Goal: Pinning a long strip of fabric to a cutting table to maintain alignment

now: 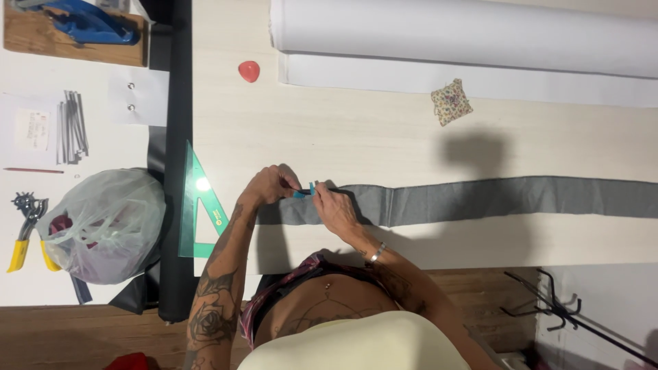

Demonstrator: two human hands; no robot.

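A long grey fabric strip lies across the pale table, running to the right edge of the view. At its left end my left hand and my right hand meet. Between the fingertips sits a small blue clip, pinched on the strip's folded end. My left hand's fingers grip the fabric end beside the clip. My right hand presses on the strip and touches the clip.
A green set square lies left of my hands. A white fabric roll, a floral pincushion and red chalk lie further back. A plastic bag, a yellow-handled punch plier and metal strips sit left.
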